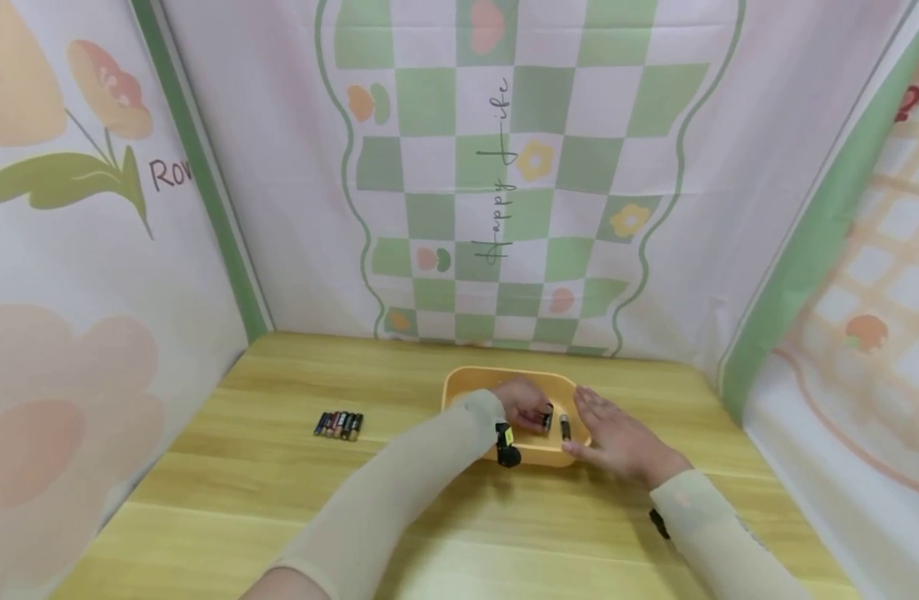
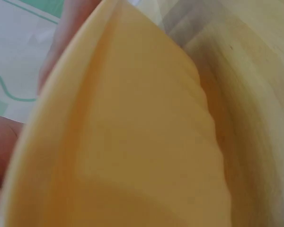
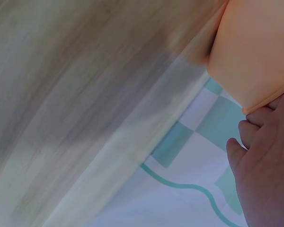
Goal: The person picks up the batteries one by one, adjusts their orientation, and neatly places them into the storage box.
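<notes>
In the head view, my left hand (image 1: 525, 402) reaches down into a yellow plastic basket (image 1: 466, 379) and pinches a small dark battery (image 1: 547, 418) at its fingertips. Just right of it, a black and copper battery (image 1: 565, 427) lies in the basket. My right hand (image 1: 616, 440) rests against the basket's right end, fingers extended along the rim and thumb near the front corner. The right wrist view shows its fingers (image 3: 250, 135) at the rim. The basket's outer wall (image 2: 142, 118) fills much of the left wrist view and hides most of the left hand.
Several batteries (image 1: 339, 425) lie side by side in a row on the wooden table (image 1: 279, 517), left of the basket. Printed curtains (image 1: 422, 167) hang behind the table and along both sides.
</notes>
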